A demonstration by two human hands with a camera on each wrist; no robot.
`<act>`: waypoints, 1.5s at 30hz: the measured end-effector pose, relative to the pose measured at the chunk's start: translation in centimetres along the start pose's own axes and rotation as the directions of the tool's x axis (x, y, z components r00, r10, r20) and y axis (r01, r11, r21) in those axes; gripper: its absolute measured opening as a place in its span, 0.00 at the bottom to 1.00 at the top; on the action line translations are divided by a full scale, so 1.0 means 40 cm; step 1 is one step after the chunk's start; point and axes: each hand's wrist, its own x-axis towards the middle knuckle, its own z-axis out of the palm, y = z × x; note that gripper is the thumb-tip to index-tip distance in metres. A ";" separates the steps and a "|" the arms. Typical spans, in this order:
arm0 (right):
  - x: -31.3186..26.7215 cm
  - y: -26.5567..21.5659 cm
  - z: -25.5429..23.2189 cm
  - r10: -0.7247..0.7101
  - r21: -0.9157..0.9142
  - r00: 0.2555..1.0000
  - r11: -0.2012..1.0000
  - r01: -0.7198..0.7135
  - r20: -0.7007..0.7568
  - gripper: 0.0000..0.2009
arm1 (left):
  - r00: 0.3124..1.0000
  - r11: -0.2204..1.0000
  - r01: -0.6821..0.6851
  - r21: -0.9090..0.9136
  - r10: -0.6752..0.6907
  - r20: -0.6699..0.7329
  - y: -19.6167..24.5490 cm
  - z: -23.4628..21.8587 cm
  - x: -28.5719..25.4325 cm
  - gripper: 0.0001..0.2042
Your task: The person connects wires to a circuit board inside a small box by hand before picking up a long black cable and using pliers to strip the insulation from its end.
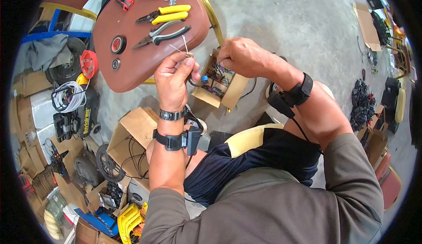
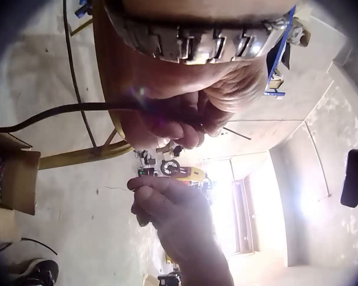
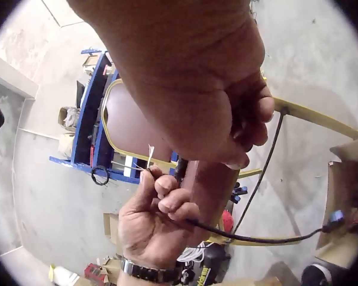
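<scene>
Left hand (image 1: 174, 77) grip pinching one cable (image 3: 250, 238), right hand (image 1: 241, 58) fingers curled inside one cardboard box (image 1: 206, 95), two pliers (image 1: 163, 24).

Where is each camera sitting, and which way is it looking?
Head: on the person's head, looking down at both hands, forearms and lap; left hand pinches thin wires, right hand is at the cardboard box.
Left wrist: under the left wrist, looking past the curled left fingers at the other hand.
Right wrist: under the right wrist, looking at the left hand.
Head and right wrist views both show the wires.
</scene>
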 end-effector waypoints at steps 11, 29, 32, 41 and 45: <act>0.011 -0.011 0.048 -0.086 -0.014 0.994 0.996 0.086 -0.065 0.05 | 1.000 1.000 0.025 0.003 -0.025 -0.012 0.006 -0.009 -0.022 0.07; 0.000 -0.087 -0.080 0.243 0.800 0.965 0.558 -0.221 0.097 0.12 | 0.995 0.992 -0.023 0.126 0.010 0.100 -0.031 0.055 -0.023 0.06; 0.001 -0.074 -0.074 0.226 0.816 0.969 0.538 -0.213 0.104 0.12 | 0.990 0.992 -0.025 0.121 0.008 0.138 -0.031 0.059 -0.023 0.06; -0.003 -0.074 -0.087 0.275 0.852 0.960 0.489 -0.185 0.051 0.10 | 0.983 0.992 -0.011 0.128 -0.013 0.183 -0.026 0.063 -0.023 0.05; -0.006 -0.087 -0.089 0.340 0.802 0.940 0.558 -0.213 0.012 0.07 | 0.986 0.985 -0.006 0.173 -0.024 0.168 -0.026 0.066 -0.022 0.04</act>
